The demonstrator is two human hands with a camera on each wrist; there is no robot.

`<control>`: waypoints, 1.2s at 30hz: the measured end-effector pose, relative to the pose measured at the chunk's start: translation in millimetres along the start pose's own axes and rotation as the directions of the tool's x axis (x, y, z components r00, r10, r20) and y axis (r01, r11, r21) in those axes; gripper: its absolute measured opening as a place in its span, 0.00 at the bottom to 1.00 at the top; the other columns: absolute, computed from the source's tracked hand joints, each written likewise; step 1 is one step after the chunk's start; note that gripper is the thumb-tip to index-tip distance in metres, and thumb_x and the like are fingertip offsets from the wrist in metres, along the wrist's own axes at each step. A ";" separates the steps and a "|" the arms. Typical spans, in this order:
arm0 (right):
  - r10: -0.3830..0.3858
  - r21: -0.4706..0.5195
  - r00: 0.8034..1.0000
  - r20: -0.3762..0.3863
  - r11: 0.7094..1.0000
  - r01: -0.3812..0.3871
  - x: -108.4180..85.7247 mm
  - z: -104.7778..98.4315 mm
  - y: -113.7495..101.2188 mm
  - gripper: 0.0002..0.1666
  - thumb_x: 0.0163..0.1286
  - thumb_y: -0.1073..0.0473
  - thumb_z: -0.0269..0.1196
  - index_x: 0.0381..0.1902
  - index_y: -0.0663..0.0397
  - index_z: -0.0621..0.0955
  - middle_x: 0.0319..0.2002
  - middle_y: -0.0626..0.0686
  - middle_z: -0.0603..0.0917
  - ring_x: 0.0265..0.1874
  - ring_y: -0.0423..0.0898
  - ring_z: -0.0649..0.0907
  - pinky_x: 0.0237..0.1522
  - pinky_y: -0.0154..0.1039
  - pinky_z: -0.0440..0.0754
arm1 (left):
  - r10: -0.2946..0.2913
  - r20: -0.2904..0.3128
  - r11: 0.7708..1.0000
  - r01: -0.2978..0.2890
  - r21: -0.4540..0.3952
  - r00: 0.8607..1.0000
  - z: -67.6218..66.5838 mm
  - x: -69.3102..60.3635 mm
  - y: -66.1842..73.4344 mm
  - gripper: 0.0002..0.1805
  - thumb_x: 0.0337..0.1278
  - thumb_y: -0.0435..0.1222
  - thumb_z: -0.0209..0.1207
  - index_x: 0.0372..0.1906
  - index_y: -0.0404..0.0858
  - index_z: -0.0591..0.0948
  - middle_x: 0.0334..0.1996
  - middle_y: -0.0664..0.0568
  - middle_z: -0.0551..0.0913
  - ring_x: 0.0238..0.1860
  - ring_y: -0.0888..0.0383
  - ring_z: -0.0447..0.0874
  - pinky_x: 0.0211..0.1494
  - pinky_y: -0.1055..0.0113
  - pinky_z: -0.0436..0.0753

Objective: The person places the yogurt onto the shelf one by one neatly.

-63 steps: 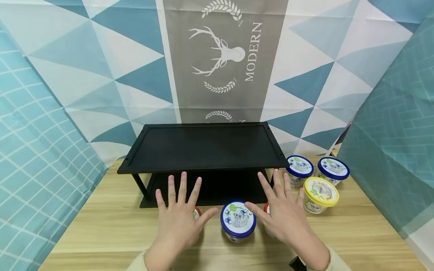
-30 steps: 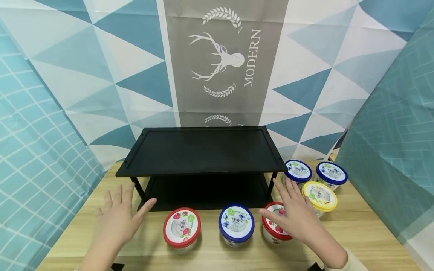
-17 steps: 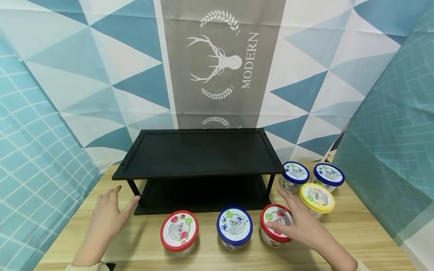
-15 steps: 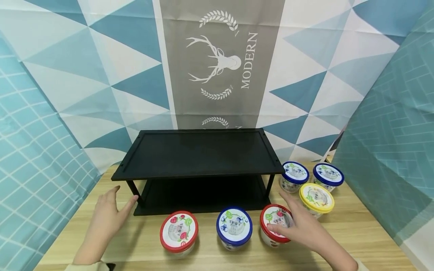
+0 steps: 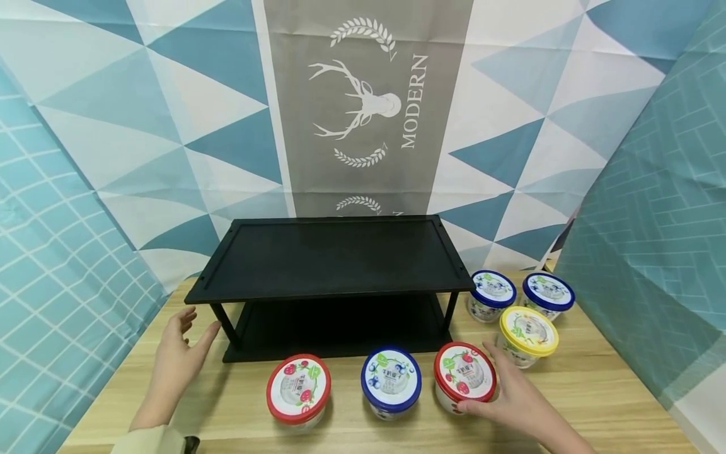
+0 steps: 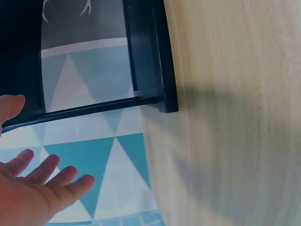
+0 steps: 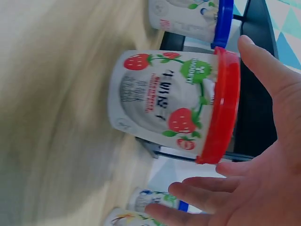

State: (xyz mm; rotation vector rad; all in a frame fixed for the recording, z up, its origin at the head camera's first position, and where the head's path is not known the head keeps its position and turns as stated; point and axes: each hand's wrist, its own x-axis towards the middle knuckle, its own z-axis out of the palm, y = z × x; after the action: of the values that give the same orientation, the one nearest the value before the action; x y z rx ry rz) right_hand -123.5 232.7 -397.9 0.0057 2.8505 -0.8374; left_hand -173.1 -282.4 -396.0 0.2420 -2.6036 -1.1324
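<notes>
Right now, at five o'clock in the head view, the right hand has thumb and fingers apart around a red-lidded tub, though whether they touch it is hard to tell. Over at eight o'clock the left hand, its fingers loosely spread, is beside a black rack, whose top hides part of the lower shelf, while the right wrist view cuts off a blue-lidded tub at one o'clock
</notes>
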 end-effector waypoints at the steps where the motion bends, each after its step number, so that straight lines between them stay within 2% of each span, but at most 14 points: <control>1: 0.004 0.010 1.000 0.005 1.000 -0.004 0.3 1.0 1.7 0.73 0.39 0.29 0.71 0.71 0.62 0.51 0.67 0.72 0.57 0.63 0.72 0.65 0.53 0.67 0.70 | -0.007 -0.002 1.000 0.007 -0.023 1.000 1.0 0.7 -0.5 0.42 0.65 0.51 0.50 0.71 0.28 0.49 0.65 0.26 0.57 0.64 0.28 0.57 0.59 0.36 0.65; 8: 0.070 0.078 0.996 0.053 0.994 -0.074 4.9 8.7 10.8 0.76 0.37 0.33 0.75 0.71 0.63 0.47 0.66 0.73 0.59 0.60 0.72 0.67 0.51 0.65 0.73 | -0.009 -0.035 0.989 0.004 -0.148 0.999 10.9 8.7 -1.8 0.39 0.63 0.46 0.54 0.69 0.29 0.52 0.66 0.29 0.58 0.65 0.31 0.58 0.63 0.39 0.64; 15: 0.117 0.171 0.991 0.064 0.977 -0.127 8.1 16.6 17.2 0.76 0.31 0.32 0.76 0.70 0.59 0.51 0.64 0.67 0.65 0.56 0.61 0.73 0.52 0.62 0.74 | 0.026 -0.034 0.987 -0.031 -0.158 0.999 19.7 19.5 0.3 0.37 0.64 0.45 0.54 0.69 0.33 0.53 0.67 0.32 0.59 0.65 0.32 0.59 0.63 0.39 0.65; 18: 0.132 0.198 0.989 0.067 0.970 -0.143 9.0 18.5 18.4 0.75 0.30 0.33 0.76 0.69 0.58 0.52 0.63 0.64 0.67 0.54 0.56 0.74 0.53 0.61 0.75 | 0.042 -0.053 0.984 -0.051 -0.173 0.998 21.6 21.6 0.4 0.34 0.64 0.42 0.54 0.68 0.34 0.55 0.65 0.31 0.60 0.65 0.31 0.60 0.62 0.38 0.66; 22: 0.146 0.225 0.986 0.075 0.961 -0.159 10.8 20.1 18.8 0.74 0.30 0.35 0.77 0.68 0.60 0.53 0.62 0.64 0.68 0.53 0.56 0.74 0.52 0.60 0.75 | 0.055 -0.083 0.981 -0.069 -0.183 0.995 23.2 22.9 0.7 0.30 0.65 0.39 0.52 0.67 0.36 0.56 0.63 0.32 0.63 0.63 0.31 0.63 0.59 0.39 0.69; 23: 0.154 0.232 0.985 0.077 0.958 -0.168 11.4 20.4 18.8 0.74 0.30 0.35 0.77 0.68 0.60 0.53 0.62 0.64 0.68 0.53 0.56 0.74 0.53 0.60 0.75 | 0.054 -0.091 0.981 -0.070 -0.179 0.994 23.5 23.2 0.8 0.30 0.65 0.39 0.52 0.67 0.36 0.57 0.62 0.33 0.64 0.62 0.32 0.65 0.59 0.41 0.71; 26: 0.168 0.248 0.983 0.079 0.951 -0.183 13.1 22.0 19.3 0.74 0.31 0.37 0.78 0.68 0.61 0.52 0.62 0.66 0.67 0.54 0.59 0.74 0.53 0.61 0.74 | 0.038 -0.117 0.985 -0.057 -0.160 0.992 24.6 24.9 0.5 0.28 0.65 0.38 0.52 0.66 0.39 0.59 0.60 0.36 0.68 0.60 0.35 0.69 0.52 0.64 0.80; 27: 0.169 0.249 0.983 0.076 0.951 -0.183 13.5 22.8 19.5 0.74 0.31 0.37 0.78 0.68 0.61 0.52 0.62 0.66 0.67 0.54 0.60 0.73 0.53 0.61 0.73 | 0.032 -0.126 0.987 -0.052 -0.154 0.992 24.9 25.4 0.4 0.27 0.65 0.38 0.52 0.66 0.39 0.60 0.59 0.37 0.69 0.59 0.36 0.70 0.48 0.73 0.80; 29: 0.162 0.265 0.985 0.066 0.949 -0.173 14.3 25.0 20.6 0.74 0.31 0.38 0.78 0.68 0.62 0.51 0.63 0.67 0.66 0.56 0.62 0.73 0.53 0.62 0.73 | 0.024 -0.143 0.989 -0.044 -0.143 0.989 25.6 26.4 0.1 0.26 0.64 0.37 0.52 0.66 0.41 0.61 0.57 0.38 0.71 0.57 0.38 0.73 0.39 0.85 0.73; 31: 0.158 0.284 0.986 0.053 0.944 -0.167 14.7 27.8 22.0 0.73 0.31 0.39 0.79 0.68 0.62 0.52 0.63 0.67 0.66 0.56 0.62 0.72 0.54 0.61 0.73 | 0.026 -0.152 0.988 -0.049 -0.144 0.988 26.7 27.2 -0.2 0.26 0.64 0.35 0.51 0.66 0.40 0.61 0.56 0.38 0.71 0.56 0.38 0.74 0.37 0.90 0.66; 36: 0.168 0.343 0.986 0.021 0.925 -0.165 14.6 36.5 26.2 0.70 0.32 0.40 0.79 0.66 0.61 0.54 0.63 0.66 0.67 0.57 0.61 0.73 0.55 0.60 0.73 | 0.027 -0.172 0.985 -0.056 -0.163 0.985 29.3 27.9 -0.7 0.24 0.64 0.32 0.50 0.64 0.37 0.63 0.54 0.37 0.72 0.54 0.39 0.74 0.38 0.92 0.64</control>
State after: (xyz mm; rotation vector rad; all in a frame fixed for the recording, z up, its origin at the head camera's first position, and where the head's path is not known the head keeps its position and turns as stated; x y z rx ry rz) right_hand -130.6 234.5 -444.6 0.2924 2.6232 -1.2844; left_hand -209.0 -270.2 -410.0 0.2354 -2.3408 -1.2499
